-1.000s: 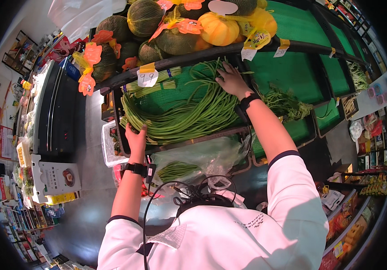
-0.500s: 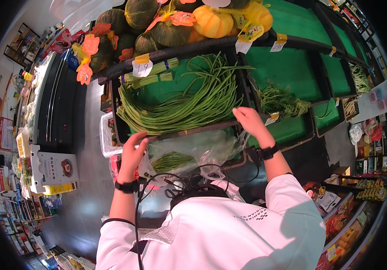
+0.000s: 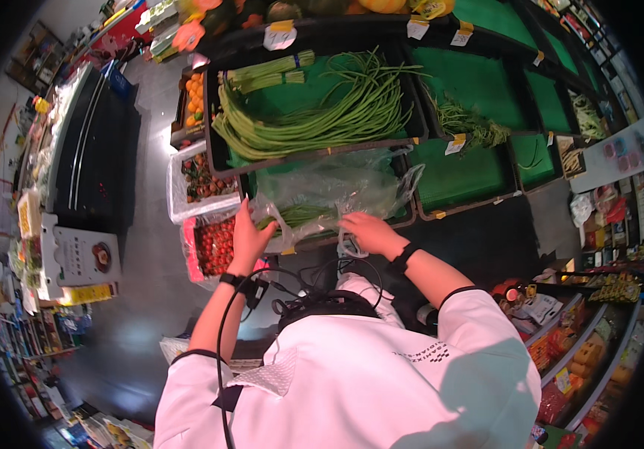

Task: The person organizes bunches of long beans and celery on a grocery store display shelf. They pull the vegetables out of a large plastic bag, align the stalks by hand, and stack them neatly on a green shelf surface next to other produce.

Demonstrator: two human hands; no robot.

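A clear plastic bag [image 3: 337, 187] with long green beans inside lies on the lower green crate [image 3: 442, 168] in front of me. My left hand [image 3: 249, 236] grips the bag's left edge. My right hand [image 3: 367, 230] rests on the bag's near edge, fingers on the plastic. Above the bag, a black crate [image 3: 412, 123] holds a big pile of long green beans [image 3: 314, 120].
Clear tubs of red tomatoes [image 3: 213, 243] and mixed small fruit [image 3: 198, 176] stand left of the bag. Green herbs [image 3: 464, 123] lie in the crate to the right. Squashes [image 3: 284, 9] line the top shelf. A dark counter [image 3: 94, 161] runs along the left aisle.
My right hand came down from the bean pile to the bag's near edge. My left hand dropped lower and took the bag's left edge. The view tilted down.
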